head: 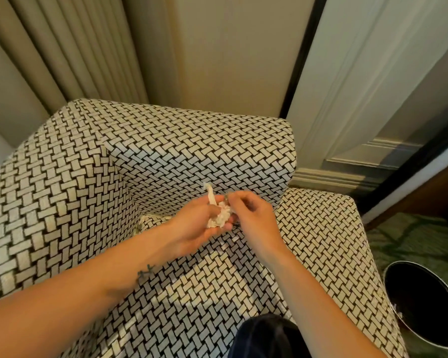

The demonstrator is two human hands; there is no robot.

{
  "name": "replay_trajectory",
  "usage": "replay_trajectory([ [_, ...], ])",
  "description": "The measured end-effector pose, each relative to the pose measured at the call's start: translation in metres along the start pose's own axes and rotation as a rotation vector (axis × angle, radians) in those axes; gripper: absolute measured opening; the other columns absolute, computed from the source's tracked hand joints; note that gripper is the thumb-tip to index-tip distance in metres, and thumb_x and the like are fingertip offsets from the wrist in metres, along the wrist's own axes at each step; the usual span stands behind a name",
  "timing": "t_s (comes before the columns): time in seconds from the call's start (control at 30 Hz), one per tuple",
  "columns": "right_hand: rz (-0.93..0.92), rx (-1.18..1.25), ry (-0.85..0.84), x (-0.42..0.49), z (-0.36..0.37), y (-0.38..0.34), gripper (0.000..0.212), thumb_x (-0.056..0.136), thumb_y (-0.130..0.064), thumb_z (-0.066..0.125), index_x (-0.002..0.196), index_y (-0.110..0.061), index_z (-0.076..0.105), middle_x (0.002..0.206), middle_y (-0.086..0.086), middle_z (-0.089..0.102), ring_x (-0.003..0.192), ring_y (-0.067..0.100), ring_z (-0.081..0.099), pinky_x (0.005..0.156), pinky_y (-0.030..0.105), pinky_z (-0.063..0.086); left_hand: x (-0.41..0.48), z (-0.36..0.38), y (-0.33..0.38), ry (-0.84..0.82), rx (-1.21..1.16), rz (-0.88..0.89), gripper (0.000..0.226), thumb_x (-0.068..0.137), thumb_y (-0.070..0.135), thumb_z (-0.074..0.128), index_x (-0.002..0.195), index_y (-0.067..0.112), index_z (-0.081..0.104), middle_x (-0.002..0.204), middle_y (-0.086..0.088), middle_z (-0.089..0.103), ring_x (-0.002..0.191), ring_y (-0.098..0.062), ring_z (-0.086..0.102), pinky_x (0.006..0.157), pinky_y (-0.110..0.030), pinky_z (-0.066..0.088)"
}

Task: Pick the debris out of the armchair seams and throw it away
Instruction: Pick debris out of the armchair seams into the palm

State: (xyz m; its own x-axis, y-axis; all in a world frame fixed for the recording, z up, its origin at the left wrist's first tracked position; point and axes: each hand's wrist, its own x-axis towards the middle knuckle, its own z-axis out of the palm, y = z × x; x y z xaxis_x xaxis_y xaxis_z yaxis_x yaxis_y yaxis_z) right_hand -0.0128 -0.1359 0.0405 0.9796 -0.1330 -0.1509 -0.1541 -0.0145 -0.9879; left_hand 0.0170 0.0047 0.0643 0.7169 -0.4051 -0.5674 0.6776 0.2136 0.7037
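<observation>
Head view. Curtains and a panelled wall stand behind a basket-weave armchair; both hands meet above the seat, close to the seam where the seat joins the backrest. Left hand: palm turned up and cupped, fingers curled together around a crumpled white tissue that rests in the palm. One twisted end of the tissue sticks up past the left fingertips, so its long axis runs roughly from the palm up toward the backrest. Right hand: thumb and forefinger pinched together just beside the upper edge of the tissue, the other fingers loosely bent; whether a small scrap sits in that pinch cannot be told, as the spot is blurred. A pale scrap shows in the seat seam, to the left of the left wrist and well apart from both sets of fingers. Waste bin: round, dark inside, on the carpet beyond the chair's arm, to the right of and nearer the viewer than the right fingers. Judgement: the right hand is the nearer to the bin, so disposal likely calls for carrying the tissue rightward over the chair's arm.
</observation>
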Motion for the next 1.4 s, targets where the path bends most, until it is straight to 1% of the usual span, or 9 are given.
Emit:
replay_trajectory([
  [0.1, -0.035, -0.037, 0.003, 0.004, -0.004, -0.012, 0.016, 0.1, -0.028, 0.06, 0.104, -0.021, 0.074, 0.096, -0.007, 0.075, 0.09, 0.007, 0.07, 0.081, 0.023, 0.057, -0.004, 0.004, 0.011, 0.018, -0.015, -0.001, 0.035, 0.101, -0.01, 0.04, 0.127, 0.0, 0.062, 0.105, -0.021, 0.069, 0.078, -0.019, 0.065, 0.068, -0.026, 0.06],
  [0.23, -0.091, -0.09, -0.006, 0.013, -0.009, -0.034, 0.017, 0.101, -0.027, 0.059, 0.105, -0.02, 0.074, 0.095, -0.005, 0.075, 0.091, 0.007, 0.07, 0.089, 0.029, 0.057, -0.009, 0.004, 0.026, 0.103, -0.045, 0.021, 0.033, 0.1, -0.011, 0.038, 0.121, -0.003, 0.063, 0.11, -0.022, 0.065, 0.088, -0.022, 0.063, 0.079, -0.033, 0.059],
  [0.4, -0.17, -0.216, 0.014, 0.02, -0.012, -0.061, 0.021, 0.104, -0.025, 0.054, 0.095, -0.024, 0.074, 0.077, 0.0, 0.067, 0.067, 0.005, 0.058, 0.062, 0.026, 0.051, -0.015, 0.007, 0.045, 0.067, -0.151, 0.013, 0.031, 0.098, -0.007, 0.039, 0.123, -0.011, 0.058, 0.119, -0.029, 0.06, 0.104, -0.03, 0.058, 0.09, -0.04, 0.055],
  [0.6, -0.207, -0.307, 0.085, 0.039, -0.014, -0.086, 0.022, 0.103, -0.022, 0.056, 0.095, -0.018, 0.076, 0.081, 0.001, 0.073, 0.064, 0.013, 0.065, 0.048, 0.02, 0.044, -0.02, 0.007, 0.059, 0.014, -0.231, 0.04, 0.045, 0.1, 0.026, 0.047, 0.12, -0.014, 0.057, 0.109, -0.028, 0.065, 0.099, -0.036, 0.058, 0.072, -0.037, 0.06],
  [0.77, -0.21, -0.359, 0.091, 0.055, -0.01, -0.096, 0.019, 0.1, -0.016, 0.06, 0.091, -0.017, 0.076, 0.071, 0.004, 0.071, 0.057, 0.015, 0.062, 0.043, 0.02, 0.044, -0.021, 0.009, 0.059, 0.031, -0.172, 0.051, 0.025, 0.103, 0.002, 0.046, 0.124, -0.007, 0.056, 0.118, -0.027, 0.061, 0.097, -0.028, 0.062, 0.078, -0.035, 0.063],
  [0.87, -0.214, -0.462, 0.135, 0.064, -0.006, -0.102, 0.021, 0.098, -0.016, 0.061, 0.083, -0.016, 0.076, 0.063, 0.004, 0.071, 0.046, 0.011, 0.058, 0.045, 0.026, 0.047, -0.02, 0.008, 0.06, 0.02, -0.117, 0.079, 0.024, 0.099, -0.004, 0.048, 0.116, -0.007, 0.064, 0.113, -0.023, 0.066, 0.091, -0.022, 0.064, 0.074, -0.028, 0.063],
  [1.1, -0.191, -0.633, 0.304, 0.084, 0.002, -0.103, 0.014, 0.093, -0.041, 0.066, 0.099, -0.029, 0.072, 0.065, -0.005, 0.073, 0.046, 0.009, 0.067, 0.068, 0.037, 0.061, -0.016, 0.007, 0.06, 0.027, -0.041, 0.149, 0.03, 0.095, -0.008, 0.055, 0.122, -0.001, 0.064, 0.111, -0.019, 0.071, 0.09, -0.02, 0.07, 0.07, -0.021, 0.062],
  [1.23, -0.23, -0.669, 0.398, 0.085, 0.006, -0.095, 0.024, 0.094, -0.046, 0.063, 0.11, -0.029, 0.069, 0.066, -0.004, 0.072, 0.051, 0.013, 0.068, 0.065, 0.04, 0.061, -0.011, 0.006, 0.054, 0.08, 0.016, 0.168, 0.025, 0.098, 0.0, 0.059, 0.12, 0.005, 0.066, 0.111, -0.019, 0.072, 0.084, -0.018, 0.07, 0.063, -0.019, 0.06],
  [1.4, -0.395, -0.532, 0.318, 0.063, 0.001, -0.081, 0.016, 0.103, -0.031, 0.054, 0.111, -0.031, 0.067, 0.068, -0.001, 0.069, 0.058, 0.02, 0.064, 0.059, 0.044, 0.057, -0.009, 0.004, 0.05, 0.116, 0.015, 0.175, 0.022, 0.101, 0.004, 0.055, 0.116, 0.009, 0.07, 0.117, -0.02, 0.07, 0.085, -0.018, 0.065, 0.064, -0.022, 0.057],
])
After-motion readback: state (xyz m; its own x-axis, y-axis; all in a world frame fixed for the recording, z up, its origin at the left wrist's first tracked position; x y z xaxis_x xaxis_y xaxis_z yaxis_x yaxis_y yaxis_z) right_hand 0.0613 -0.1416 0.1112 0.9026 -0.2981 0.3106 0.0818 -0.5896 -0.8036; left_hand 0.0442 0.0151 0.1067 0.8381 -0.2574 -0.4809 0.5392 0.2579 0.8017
